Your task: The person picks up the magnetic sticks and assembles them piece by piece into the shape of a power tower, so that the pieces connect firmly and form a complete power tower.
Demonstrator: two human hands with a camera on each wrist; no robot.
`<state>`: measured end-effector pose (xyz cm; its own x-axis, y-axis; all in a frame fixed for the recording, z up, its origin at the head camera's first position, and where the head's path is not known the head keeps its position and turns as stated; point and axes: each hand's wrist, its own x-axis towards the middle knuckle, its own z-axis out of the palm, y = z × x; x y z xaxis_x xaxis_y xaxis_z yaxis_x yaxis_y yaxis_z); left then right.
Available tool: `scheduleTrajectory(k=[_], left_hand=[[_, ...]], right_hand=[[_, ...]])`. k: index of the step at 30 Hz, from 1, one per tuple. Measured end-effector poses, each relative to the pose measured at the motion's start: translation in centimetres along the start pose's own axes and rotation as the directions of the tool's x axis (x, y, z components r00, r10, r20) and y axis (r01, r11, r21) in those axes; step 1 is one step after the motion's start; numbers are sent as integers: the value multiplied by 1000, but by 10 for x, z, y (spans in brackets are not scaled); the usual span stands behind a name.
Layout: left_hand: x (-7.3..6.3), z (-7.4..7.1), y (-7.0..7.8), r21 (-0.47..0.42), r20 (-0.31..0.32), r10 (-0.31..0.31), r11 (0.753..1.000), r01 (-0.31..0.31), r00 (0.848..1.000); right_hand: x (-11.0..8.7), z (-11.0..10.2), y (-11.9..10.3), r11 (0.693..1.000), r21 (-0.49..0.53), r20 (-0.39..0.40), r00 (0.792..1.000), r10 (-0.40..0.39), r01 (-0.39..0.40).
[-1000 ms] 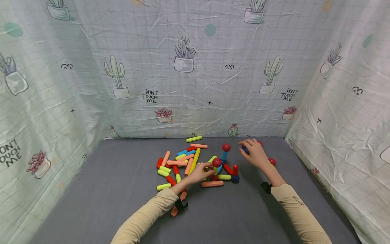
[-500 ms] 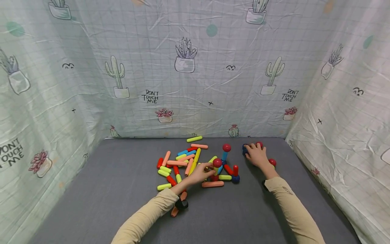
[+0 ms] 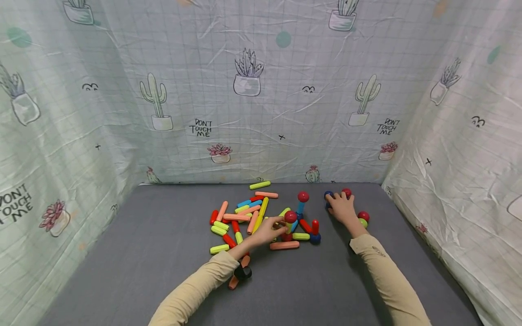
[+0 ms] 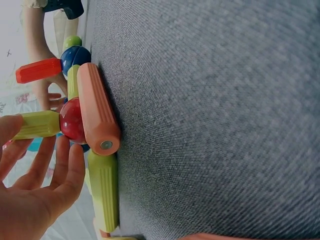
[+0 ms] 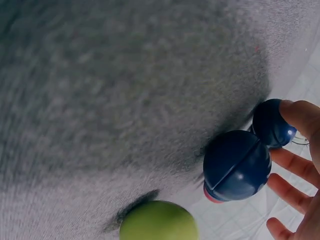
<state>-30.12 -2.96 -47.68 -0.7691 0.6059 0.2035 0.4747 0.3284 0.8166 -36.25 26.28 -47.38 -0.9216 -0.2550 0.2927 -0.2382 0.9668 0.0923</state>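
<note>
In the head view my left hand [image 3: 267, 232] pinches an upright yellow-green stick [image 4: 37, 125] of a ball-and-stick build. A red ball [image 3: 290, 217] tops that stick, and another red ball [image 4: 73, 121] is at its foot. From there a yellow-green stick [image 3: 301, 236] runs to a dark blue ball [image 3: 315, 239] bearing an upright red stick [image 3: 315, 227]. Behind stands a blue stick [image 3: 300, 208] with a red ball [image 3: 303, 196] on top. At right, my right hand [image 3: 342, 209] has thumb and index finger around a dark blue ball [image 5: 272, 122]; a second dark blue ball [image 5: 237, 165] touches it.
Loose sticks in several colours lie left of the build, among them a long yellow stick [image 3: 261, 215]. An orange stick [image 3: 284, 245] lies at its front. Right of my right hand are a red ball [image 3: 364, 216] and a green ball [image 3: 363, 222]. A printed curtain [image 3: 179, 154] surrounds the grey table [image 3: 163, 253].
My right hand has moved right and down past the dark blue balls, then settled with its thumb and index finger at one. My left hand keeps its hold on the yellow-green stick.
</note>
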Motion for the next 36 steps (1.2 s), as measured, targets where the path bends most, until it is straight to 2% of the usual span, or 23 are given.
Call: scheduleTrajectory(k=[5, 8, 10, 12, 14, 16, 18, 21, 24, 27, 33, 36], left_hand=[[-1, 0, 3, 28, -6, -1, 1000, 2, 1000], [-4, -1, 11, 24, -9, 8, 1000, -8, 1000], [-7, -3, 19, 12, -5, 25, 1000, -25, 1000], [-10, -5, 26, -7, 3, 42, 999, -42, 999], [-11, -7, 31, -11, 9, 61, 998, -61, 998], [-8, -5, 24, 12, 0, 101, 995, -101, 995], [-6, -3, 16, 29, -7, 112, 993, -112, 994], [-1, -1, 3, 40, -15, 128, 991, -127, 992], [-1, -3, 0, 21, -7, 126, 992, -126, 992], [0, -3, -1, 8, 0, 126, 992, -126, 992], [0, -2, 2, 24, 8, 88, 996, -88, 996], [0, -2, 3, 18, 10, 79, 997, -79, 997]], right_hand=[[-1, -1, 1, 1000, -20, 31, 1000, -4, 5], [-3, -5, -2, 1000, -15, 37, 999, -6, 6], [-5, -13, -7, 1000, 26, 25, 1000, -13, 12], [-9, -25, -15, 994, 110, 2, 1000, -24, 24], [-14, -39, -24, 973, 226, -27, 999, -47, 52], [-21, -53, -33, 936, 336, -69, 994, -84, 103], [-27, -65, -41, 896, 409, -128, 983, -129, 171], [-38, -78, -49, 843, 457, -223, 955, -198, 282], [-46, -83, -54, 822, 443, -279, 926, -254, 359], [-53, -82, -56, 822, 422, -281, 917, -282, 382], [-61, -77, -55, 851, 392, -246, 931, -269, 349], [-62, -76, -53, 856, 394, -246, 935, -254, 336]])
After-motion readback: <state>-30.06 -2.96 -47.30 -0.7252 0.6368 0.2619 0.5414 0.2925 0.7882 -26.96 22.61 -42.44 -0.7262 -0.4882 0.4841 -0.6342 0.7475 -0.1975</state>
